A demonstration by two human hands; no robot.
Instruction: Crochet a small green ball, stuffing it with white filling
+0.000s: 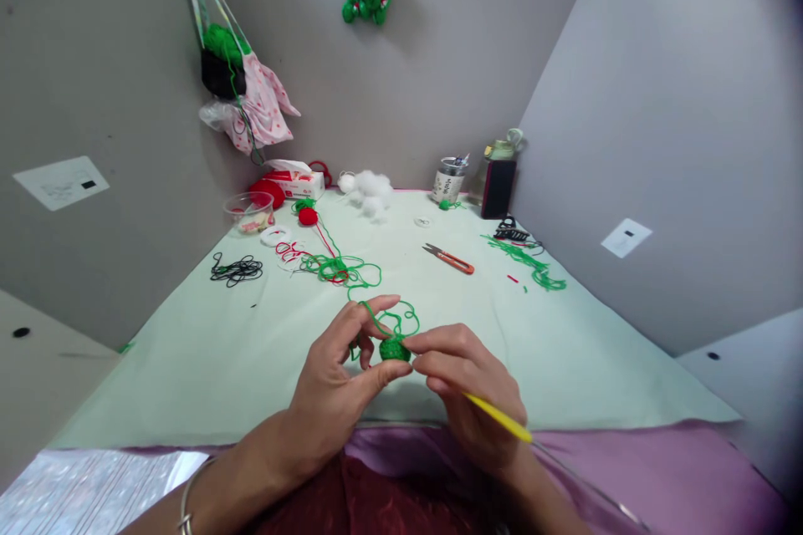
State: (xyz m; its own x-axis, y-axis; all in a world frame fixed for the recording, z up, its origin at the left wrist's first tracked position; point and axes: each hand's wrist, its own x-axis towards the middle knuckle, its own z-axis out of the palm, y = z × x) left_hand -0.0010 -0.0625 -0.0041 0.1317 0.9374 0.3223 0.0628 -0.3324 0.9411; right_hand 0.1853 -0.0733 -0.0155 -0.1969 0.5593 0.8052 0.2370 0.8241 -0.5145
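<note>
My left hand (342, 368) pinches a small, rounded green crochet piece (395, 349) between thumb and fingers, just above the table's near edge. Green yarn (370, 313) runs over its raised index finger, and a loose loop stands up behind the piece. From the right, the thumb and fingertips of my right hand (473, 380) meet the piece's edge. Tucked in that same hand is a crochet hook (502, 418) with a yellow handle, its metal shaft pointing back to the lower right. What the right fingertips pinch at the edge is too small to make out.
Orange thread snips (448, 258) lie beyond my hands. Tangled green yarn (339, 267), a red yarn ball (308, 216) and black cord (236, 269) are left. White stuffing (371, 191), a pen can (449, 180) and a phone (498, 190) stand at the back. Cut green strands (533, 263) lie right.
</note>
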